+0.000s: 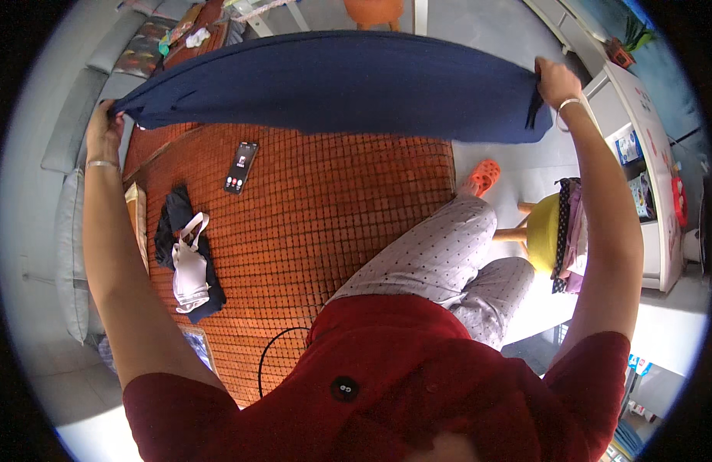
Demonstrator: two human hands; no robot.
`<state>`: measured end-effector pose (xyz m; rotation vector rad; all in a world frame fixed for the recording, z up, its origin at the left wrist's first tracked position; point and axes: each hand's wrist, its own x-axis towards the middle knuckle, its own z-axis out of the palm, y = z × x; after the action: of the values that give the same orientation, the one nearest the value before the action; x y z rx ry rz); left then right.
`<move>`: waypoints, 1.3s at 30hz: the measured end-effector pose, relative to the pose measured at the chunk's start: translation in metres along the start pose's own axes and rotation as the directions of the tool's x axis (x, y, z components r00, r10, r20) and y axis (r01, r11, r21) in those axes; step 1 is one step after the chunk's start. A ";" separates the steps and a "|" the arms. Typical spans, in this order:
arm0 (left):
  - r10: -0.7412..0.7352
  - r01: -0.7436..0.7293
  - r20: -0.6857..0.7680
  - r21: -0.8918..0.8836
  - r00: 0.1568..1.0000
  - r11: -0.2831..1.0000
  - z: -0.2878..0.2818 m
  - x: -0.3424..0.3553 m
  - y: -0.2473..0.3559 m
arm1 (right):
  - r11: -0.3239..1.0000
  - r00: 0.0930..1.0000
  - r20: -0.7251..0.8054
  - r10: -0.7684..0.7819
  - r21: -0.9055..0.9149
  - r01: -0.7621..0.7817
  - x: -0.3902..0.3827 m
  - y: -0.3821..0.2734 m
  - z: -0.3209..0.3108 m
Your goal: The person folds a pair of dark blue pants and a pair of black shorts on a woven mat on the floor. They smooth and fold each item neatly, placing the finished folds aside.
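Navy fabric spans the width of my reach: a long cloth garment (pixel 333 88), its exact kind hard to tell, held out in front of me above the far part of a brown tiled mat (pixel 302 208). My left hand (pixel 104 129) pinches its left end, fingers curled in on the bunched edge; my right hand (pixel 557 83) is closed in a fist around the other end. With my arms this wide apart, the cloth seems pulled out so that it spreads flat rather than hanging in folds.

The smartphone (pixel 241 167) lies face up on the mat, lit screen showing, probably put there to be seen without a hand to spare. To my left, a pale bra (pixel 190 269) rests on dark clothing (pixel 176 208) in a loose heap, likely set aside within reach. On my right, folded clothes (pixel 574 231) are stacked on a yellow-green stool (pixel 542 235), perhaps to stay neat, apart from that heap.
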<state>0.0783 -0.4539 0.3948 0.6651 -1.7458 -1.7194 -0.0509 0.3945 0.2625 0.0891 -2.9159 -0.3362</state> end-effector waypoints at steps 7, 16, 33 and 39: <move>0.045 -0.113 -0.235 -0.286 0.971 0.951 -0.047 -0.192 -0.086 | 0.992 0.972 -0.235 0.020 0.127 0.010 0.049 -0.035 0.014; -0.564 0.527 -0.439 -0.218 0.699 0.822 -0.109 -0.433 -0.354 | 0.642 0.800 0.600 -0.020 0.621 -0.449 -0.022 -0.119 0.252; -0.879 0.893 -0.278 -0.124 0.387 0.433 -0.123 -0.487 -0.318 | 0.452 0.593 -0.139 -0.793 0.517 0.727 -0.174 -0.323 0.161; -0.370 -0.079 0.359 0.800 0.857 0.594 0.002 -0.462 -0.264 | 0.418 0.581 -0.163 -0.797 0.546 0.726 -0.176 -0.331 0.135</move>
<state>0.3855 -0.1336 0.1007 0.7848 -2.9848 -1.1641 0.1049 0.1168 0.0228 1.5946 -2.7479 0.4643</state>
